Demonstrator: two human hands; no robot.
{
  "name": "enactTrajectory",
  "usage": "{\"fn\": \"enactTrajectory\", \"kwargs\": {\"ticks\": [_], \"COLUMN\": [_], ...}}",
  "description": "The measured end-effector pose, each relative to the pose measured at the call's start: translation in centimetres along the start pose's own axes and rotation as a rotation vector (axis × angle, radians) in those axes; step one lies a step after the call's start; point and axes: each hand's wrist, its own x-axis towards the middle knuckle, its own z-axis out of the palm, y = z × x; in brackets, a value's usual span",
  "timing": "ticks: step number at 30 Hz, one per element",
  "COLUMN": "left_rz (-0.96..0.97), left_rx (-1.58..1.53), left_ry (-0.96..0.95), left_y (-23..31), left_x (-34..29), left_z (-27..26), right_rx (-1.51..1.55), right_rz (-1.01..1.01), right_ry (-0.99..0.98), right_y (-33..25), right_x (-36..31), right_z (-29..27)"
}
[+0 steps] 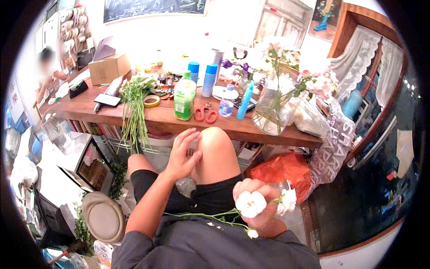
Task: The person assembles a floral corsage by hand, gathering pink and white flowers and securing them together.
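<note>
My right hand (260,197), low and to the right in front of my torso, is closed around a white flower stem (250,204). One full rose-like bloom faces up by the fingers, with a second bloom to the right and a small bud below. Its thin green stalk runs left across my dark shirt. Small pale petal bits lie on the shirt. Over my bent knee, my left hand (182,154) is open, fingers stretched and thumb apart, with nothing seen in it. Ahead, a bunch of green-stemmed flowers (134,105) hangs over the edge of the wooden table (172,127).
Red-handled scissors (205,115), a green bottle (184,96), blue spray cans (209,80), yellow tape (151,101) and a glass vase (271,116) stand or lie on the table. An orange-red bag (282,172) sits right, a beige stool (103,217) left. Another person (47,76) is far left.
</note>
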Motion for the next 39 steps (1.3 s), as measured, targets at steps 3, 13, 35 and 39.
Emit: {"fn": "enactTrajectory", "kwargs": {"ticks": [3, 13, 35, 39], "left_rz": [0.017, -0.143, -0.042, 0.012], "left_rx": [-0.196, -0.498, -0.191, -0.152], "left_ry": [-0.181, -0.466, -0.330, -0.337], "left_y": [0.2, 6.5, 12.6, 12.8], "left_x": [2.5, -3.0, -5.0, -5.0], "left_z": [1.6, -2.2, -0.9, -0.6], "right_rx": [0.080, 0.182, 0.682, 0.554], "right_rz": [0.010, 0.055, 0.151, 0.225], "right_ry": [0.038, 0.124, -0.124, -0.103], "right_y": [0.3, 3.8, 5.8, 5.3], "right_x": [-0.4, -1.2, -0.9, -1.6], "right_z": [-0.5, -4.0, -6.0, -5.9]}}
